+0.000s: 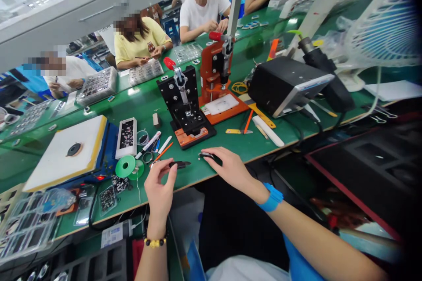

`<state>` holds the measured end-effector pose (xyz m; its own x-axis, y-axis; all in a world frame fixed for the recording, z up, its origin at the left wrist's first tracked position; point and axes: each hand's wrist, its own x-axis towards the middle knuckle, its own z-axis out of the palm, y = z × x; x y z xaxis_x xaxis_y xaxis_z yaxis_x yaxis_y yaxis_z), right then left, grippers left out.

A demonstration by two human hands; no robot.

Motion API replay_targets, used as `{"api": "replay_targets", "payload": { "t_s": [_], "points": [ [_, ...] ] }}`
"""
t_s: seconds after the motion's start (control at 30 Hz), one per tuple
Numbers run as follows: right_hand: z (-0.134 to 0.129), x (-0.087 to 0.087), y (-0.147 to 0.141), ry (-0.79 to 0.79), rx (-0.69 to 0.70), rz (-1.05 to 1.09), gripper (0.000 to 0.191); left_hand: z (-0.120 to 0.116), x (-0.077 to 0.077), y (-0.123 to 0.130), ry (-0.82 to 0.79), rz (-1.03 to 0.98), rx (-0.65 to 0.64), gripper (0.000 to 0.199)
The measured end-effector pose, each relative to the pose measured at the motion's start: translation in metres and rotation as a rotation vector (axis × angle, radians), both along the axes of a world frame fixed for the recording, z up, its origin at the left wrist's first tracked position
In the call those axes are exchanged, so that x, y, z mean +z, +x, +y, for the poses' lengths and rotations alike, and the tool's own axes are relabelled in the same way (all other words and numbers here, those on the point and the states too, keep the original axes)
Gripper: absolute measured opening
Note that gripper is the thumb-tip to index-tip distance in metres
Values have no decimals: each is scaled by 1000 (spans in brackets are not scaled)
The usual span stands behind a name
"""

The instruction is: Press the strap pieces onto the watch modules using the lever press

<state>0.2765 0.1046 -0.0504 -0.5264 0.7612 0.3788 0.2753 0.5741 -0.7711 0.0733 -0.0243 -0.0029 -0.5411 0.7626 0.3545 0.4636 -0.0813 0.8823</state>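
Observation:
My left hand (pixel 160 184), with a beaded bracelet at the wrist, pinches a dark pointed tool (pixel 180 164) whose tip points right. To its right, my right hand (pixel 231 167), wearing a blue wrist strap (pixel 271 196), holds a small dark round part (pixel 207 155) between thumb and fingers over the green table's front edge. The two hands are apart. Just behind them stands a black toggle press (pixel 187 105) with a red handle and an orange base plate. An orange press (pixel 214 74) is behind it, with a white block (pixel 222 104) on its base.
Left are a white-topped blue heater (pixel 70 149), a white tray of small parts (pixel 126 138), a green spool (pixel 125 166), pens and clear part boxes. Right are a black device (pixel 286 83), yellow cutter (pixel 263 116) and fan (pixel 385 30). Several people sit across the table.

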Motion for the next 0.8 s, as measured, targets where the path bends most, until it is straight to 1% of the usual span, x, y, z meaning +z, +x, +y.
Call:
{"api": "replay_targets", "payload": {
  "t_s": [0.07,0.13,0.2,0.23,0.3,0.4,0.47,0.53,0.63,0.7,0.8],
  "points": [
    [-1,1,1,-61,-15,31,18,-3,-11,-7,-108,89,-6,22],
    [-2,4,2,-107,3,74,17,-5,-21,-10,-152,270,-37,18],
    [-2,7,4,-144,32,111,18,-5,-28,-10,-124,452,-65,14],
    [-2,9,5,-164,41,125,18,-4,-30,-9,-101,511,-71,13],
    [-2,11,6,-202,48,140,20,-2,-28,-5,-71,552,-57,11],
    [-2,12,8,-245,75,131,22,5,-20,5,-71,468,-75,16],
    [-2,10,8,-258,92,123,24,13,-16,13,-93,339,-151,25],
    [-2,8,9,-302,106,133,26,22,-15,21,-120,208,-248,30],
    [-2,5,9,-408,109,164,26,35,-18,31,-116,109,-337,27],
    [-2,4,10,-441,107,166,24,39,-20,34,-96,95,-344,22],
    [-3,4,11,-432,119,148,20,38,-20,33,-77,92,-335,16]
  ]
}}
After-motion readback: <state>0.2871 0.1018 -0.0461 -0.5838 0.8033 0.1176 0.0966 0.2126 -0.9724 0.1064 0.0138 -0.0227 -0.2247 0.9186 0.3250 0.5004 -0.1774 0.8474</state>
